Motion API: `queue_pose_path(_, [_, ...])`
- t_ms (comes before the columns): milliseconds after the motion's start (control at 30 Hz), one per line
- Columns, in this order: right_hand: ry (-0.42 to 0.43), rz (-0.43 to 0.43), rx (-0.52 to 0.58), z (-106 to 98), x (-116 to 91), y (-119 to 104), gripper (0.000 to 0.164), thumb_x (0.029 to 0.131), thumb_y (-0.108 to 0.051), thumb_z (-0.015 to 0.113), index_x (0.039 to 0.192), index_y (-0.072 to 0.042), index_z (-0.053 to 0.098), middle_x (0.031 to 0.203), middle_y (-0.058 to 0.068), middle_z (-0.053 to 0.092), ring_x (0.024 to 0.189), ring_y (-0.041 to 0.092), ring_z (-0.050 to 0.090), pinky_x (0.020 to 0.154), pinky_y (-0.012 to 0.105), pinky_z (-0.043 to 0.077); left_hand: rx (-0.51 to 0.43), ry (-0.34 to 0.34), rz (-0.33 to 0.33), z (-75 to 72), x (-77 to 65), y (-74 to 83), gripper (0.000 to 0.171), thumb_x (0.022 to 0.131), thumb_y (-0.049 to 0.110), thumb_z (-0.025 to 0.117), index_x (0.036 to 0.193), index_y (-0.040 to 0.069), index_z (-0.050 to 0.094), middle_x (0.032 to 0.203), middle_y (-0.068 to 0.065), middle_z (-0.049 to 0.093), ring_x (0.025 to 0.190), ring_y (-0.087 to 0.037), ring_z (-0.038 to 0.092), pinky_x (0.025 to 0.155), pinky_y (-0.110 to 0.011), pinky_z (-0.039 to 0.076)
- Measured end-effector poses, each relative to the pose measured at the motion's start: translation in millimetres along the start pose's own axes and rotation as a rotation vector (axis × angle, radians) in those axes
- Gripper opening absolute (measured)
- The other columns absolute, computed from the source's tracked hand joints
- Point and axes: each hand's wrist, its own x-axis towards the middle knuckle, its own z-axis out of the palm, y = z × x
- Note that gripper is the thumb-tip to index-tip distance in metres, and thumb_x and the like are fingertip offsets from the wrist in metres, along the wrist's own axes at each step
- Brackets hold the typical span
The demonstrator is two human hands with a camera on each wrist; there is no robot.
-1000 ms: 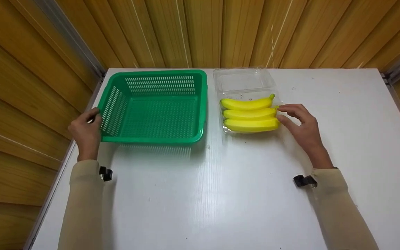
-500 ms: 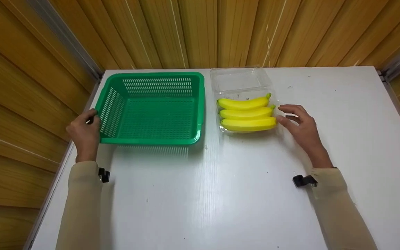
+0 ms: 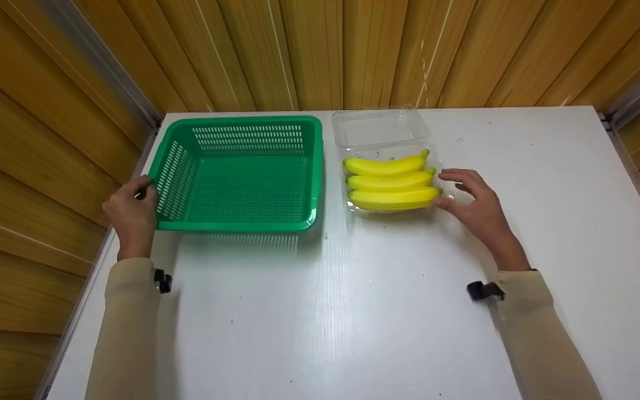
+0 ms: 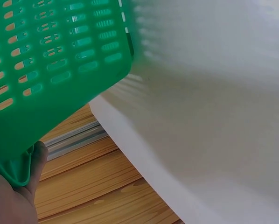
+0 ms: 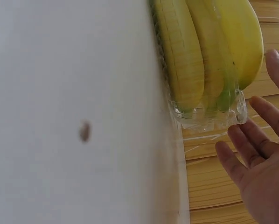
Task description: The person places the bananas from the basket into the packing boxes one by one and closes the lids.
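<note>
In the head view my left hand [image 3: 133, 214] grips the left rim of a green plastic basket [image 3: 235, 226] with slotted sides. The left wrist view shows the thumb and part of that hand [image 4: 18, 203] around the rim. Three yellow bananas [image 3: 391, 198] lie side by side in a clear plastic clamshell box [image 3: 378, 129], its lid folded back. My right hand [image 3: 478, 214] is at the box's right end, thumb by the nearest banana's tip. In the right wrist view the fingers of this hand [image 5: 265, 172] are spread beside the box's corner; whether they touch it I cannot tell.
The white table [image 3: 320, 311] carries both containers near its back edge. Wood-panelled walls [image 3: 320, 55] rise behind and at the left. The basket stands left of the box, with a narrow strip of table between them.
The whole head view has shifted slightly. My right hand has moved a little left, its thumb now overlapping the nearest banana's tip. My left hand keeps its hold on the basket rim.
</note>
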Motion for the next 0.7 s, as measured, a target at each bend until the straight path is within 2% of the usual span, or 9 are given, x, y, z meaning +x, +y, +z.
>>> queue_pose_path(133, [-0.027,-0.197,-0.144,5,0,-10,0.060,0.078,-0.008,0.095,0.133,-0.004,0.072,0.144,0.011,0.061,0.139,0.030,0.049,0.115,0.019,0.034,-0.010,0.033,0.057,2.1,1.0,-1.3,0.025,0.103,0.003,0.065,0.126,-0.001,0.077,0.125,-0.017,0.074,0.113,-0.027,0.071,0.095,-0.043,0.060])
queue_pose_path(200, [-0.053,-0.278,-0.199,8,0,-14,0.062,0.075,-0.007,0.096,0.132,-0.004,0.072,0.141,0.012,0.063,0.136,0.031,0.051,0.115,0.018,0.034,-0.017,0.039,0.067,3.7,1.6,-1.2,0.025,0.103,0.002,0.066,0.124,-0.001,0.077,0.125,-0.017,0.074,0.113,-0.027,0.072,0.094,-0.042,0.060])
queue_pose_path(367, [-0.089,-0.343,-0.259,17,1,-21,0.058,0.078,-0.011,0.095,0.131,-0.005,0.073,0.133,0.011,0.068,0.127,0.030,0.059,0.113,0.016,0.036,-0.023,0.024,0.048,4.4,0.8,0.1,0.026,0.104,0.005,0.065,0.127,0.001,0.077,0.126,-0.016,0.074,0.114,-0.025,0.071,0.096,-0.041,0.059])
queue_pose_path(533, [-0.114,-0.377,-0.285,23,5,-27,0.057,0.081,-0.011,0.094,0.133,-0.007,0.072,0.132,0.010,0.069,0.126,0.029,0.060,0.113,0.015,0.036,-0.014,0.023,0.037,3.3,1.2,0.3,0.026,0.105,0.006,0.065,0.128,0.003,0.077,0.125,-0.016,0.075,0.113,-0.026,0.071,0.095,-0.041,0.060])
queue_pose_path(700, [-0.131,-0.393,-0.292,27,9,-30,0.053,0.082,-0.010,0.092,0.131,-0.006,0.073,0.129,0.009,0.071,0.122,0.028,0.062,0.110,0.010,0.035,-0.021,0.005,-0.001,1.4,0.5,-0.7,0.028,0.106,0.009,0.064,0.131,0.006,0.076,0.129,-0.014,0.073,0.115,-0.025,0.070,0.098,-0.041,0.058])
